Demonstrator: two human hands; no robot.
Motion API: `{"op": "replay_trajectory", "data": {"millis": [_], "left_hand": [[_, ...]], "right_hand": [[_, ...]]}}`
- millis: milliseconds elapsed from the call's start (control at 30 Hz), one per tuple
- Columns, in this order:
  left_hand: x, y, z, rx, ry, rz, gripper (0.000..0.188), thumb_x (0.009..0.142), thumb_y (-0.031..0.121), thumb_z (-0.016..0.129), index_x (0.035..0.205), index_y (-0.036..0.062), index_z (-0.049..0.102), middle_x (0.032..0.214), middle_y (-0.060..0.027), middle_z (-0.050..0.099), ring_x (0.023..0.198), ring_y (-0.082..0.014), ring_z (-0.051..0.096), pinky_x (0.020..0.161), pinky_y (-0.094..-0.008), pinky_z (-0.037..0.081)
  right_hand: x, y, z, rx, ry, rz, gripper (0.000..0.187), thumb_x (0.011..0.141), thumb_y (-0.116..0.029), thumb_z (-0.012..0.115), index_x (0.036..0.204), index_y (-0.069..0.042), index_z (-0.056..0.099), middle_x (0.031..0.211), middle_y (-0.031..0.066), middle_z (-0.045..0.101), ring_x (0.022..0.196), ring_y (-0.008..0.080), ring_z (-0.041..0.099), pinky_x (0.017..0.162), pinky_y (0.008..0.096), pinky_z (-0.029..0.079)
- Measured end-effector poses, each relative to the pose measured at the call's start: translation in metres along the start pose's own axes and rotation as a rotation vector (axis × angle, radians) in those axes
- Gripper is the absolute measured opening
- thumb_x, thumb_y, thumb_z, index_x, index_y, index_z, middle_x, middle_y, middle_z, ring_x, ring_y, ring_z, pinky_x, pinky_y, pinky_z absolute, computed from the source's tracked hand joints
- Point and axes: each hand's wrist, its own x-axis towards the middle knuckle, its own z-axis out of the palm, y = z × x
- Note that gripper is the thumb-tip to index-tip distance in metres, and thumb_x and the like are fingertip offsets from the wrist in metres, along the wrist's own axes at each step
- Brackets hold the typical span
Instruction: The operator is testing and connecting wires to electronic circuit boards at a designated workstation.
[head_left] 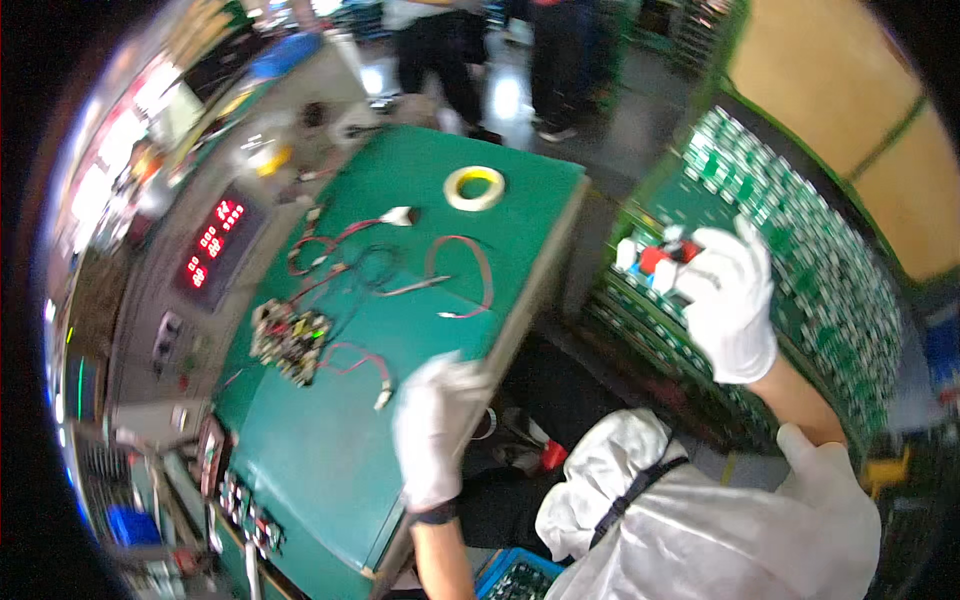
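Observation:
My right hand (727, 305), in a white glove, reaches over the green circuit boards (815, 280) at the right. Its thumb and fingers close on a part with red, white and black blocks (655, 266); the glove covers some of it. My left hand (435, 430), also gloved, is above the near right edge of the green bench mat (320, 460). Motion smears its fingers, and I see nothing clear in them. Left of that hand, a populated circuit board (290, 340) lies on the mat with red and black wires (350, 360) attached.
A roll of tape (474, 188) lies at the mat's far end, near a loose flat cable (480, 262) and a thin pen-like tool (415, 286). A panel with a red digit display (215, 245) borders the bench's left. A blue bin (518, 576) sits below. People stand beyond.

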Motion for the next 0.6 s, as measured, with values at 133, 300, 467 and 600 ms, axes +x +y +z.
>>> {"op": "replay_trajectory", "data": {"millis": [133, 300, 467, 600], "left_hand": [[0.009, -0.019, 0.037, -0.995, -0.425, -0.266, 0.076, 0.103, 0.067, 0.044, 0.150, 0.0074, 0.045, 0.147, -0.0219, 0.055, 0.131, -0.0377, 0.057, 0.112, -0.0499, 0.044], [0.001, 0.024, 0.020, -1.085, 0.005, -0.003, 0.061, 0.103, 0.059, 0.054, 0.136, 0.0078, 0.054, 0.133, -0.0119, 0.065, 0.116, -0.0279, 0.065, 0.099, -0.0487, 0.054], [-0.018, 0.030, -0.030, -1.022, 0.114, 0.047, 0.053, 0.109, 0.047, 0.047, 0.140, 0.0054, 0.054, 0.134, -0.0139, 0.065, 0.115, -0.0282, 0.065, 0.103, -0.0426, 0.051], [-0.028, 0.016, -0.064, -0.989, 0.237, 0.076, 0.048, 0.110, 0.044, 0.043, 0.139, 0.0078, 0.054, 0.128, -0.0109, 0.067, 0.109, -0.0257, 0.066, 0.096, -0.0412, 0.054]], "right_hand": [[0.048, -0.096, 0.058, 0.424, 0.122, -0.184, 0.008, 0.085, -0.020, 0.071, 0.088, -0.016, 0.065, 0.100, 0.0000, 0.061, 0.119, 0.0231, 0.059, 0.114, 0.0616, 0.039], [0.081, -0.170, 0.080, 0.614, 0.210, -0.419, 0.008, 0.085, -0.024, 0.071, 0.090, -0.018, 0.070, 0.102, 0.0009, 0.060, 0.121, 0.0229, 0.058, 0.117, 0.0619, 0.036], [0.087, -0.216, 0.099, 0.638, 0.229, -0.567, 0.014, 0.086, -0.022, 0.069, 0.099, -0.018, 0.070, 0.109, 0.0003, 0.064, 0.130, 0.0239, 0.056, 0.119, 0.0607, 0.034], [0.081, -0.247, 0.110, 0.656, 0.215, -0.670, 0.020, 0.087, -0.021, 0.067, 0.107, -0.018, 0.070, 0.114, 0.0013, 0.067, 0.134, 0.0251, 0.056, 0.119, 0.0603, 0.033]]}}
